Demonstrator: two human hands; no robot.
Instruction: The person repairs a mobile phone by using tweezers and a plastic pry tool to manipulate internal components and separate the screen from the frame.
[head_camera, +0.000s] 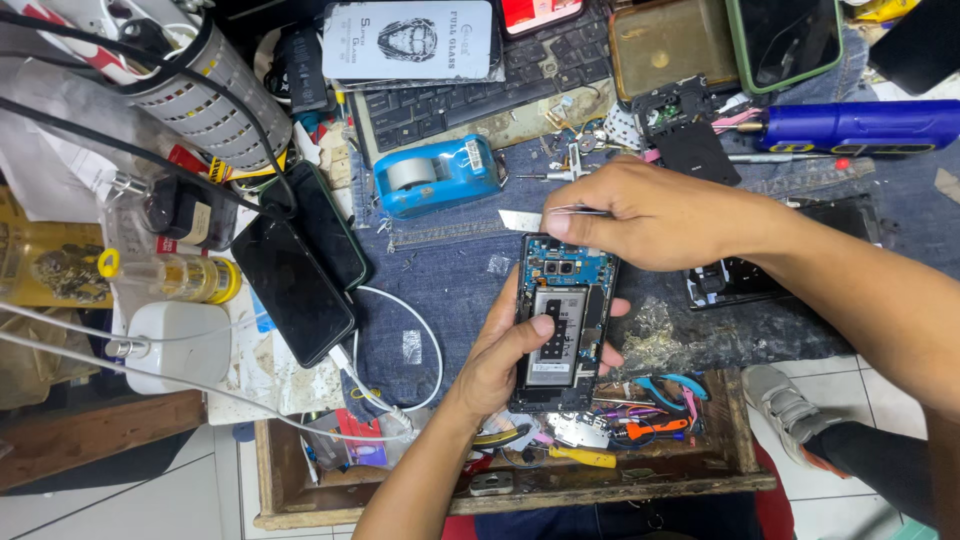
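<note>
My left hand (505, 355) grips an opened smartphone (562, 325) with its back cover off, thumb pressed on the grey battery, blue circuit board and camera modules showing at the top. My right hand (640, 215) hovers over the phone's top end, pinching thin metal tweezers (575, 210) whose tips point left, just above the camera area. The phone is held above a worn denim-covered work surface (450, 270).
Two dark phones (300, 270) lie at left with a white cable. A blue tape dispenser (435, 175), keyboard (450, 95), blue cylindrical tool (855, 125) and phone parts (690, 135) lie behind. An open wooden drawer (620, 450) holds small tools. Bottles stand at far left.
</note>
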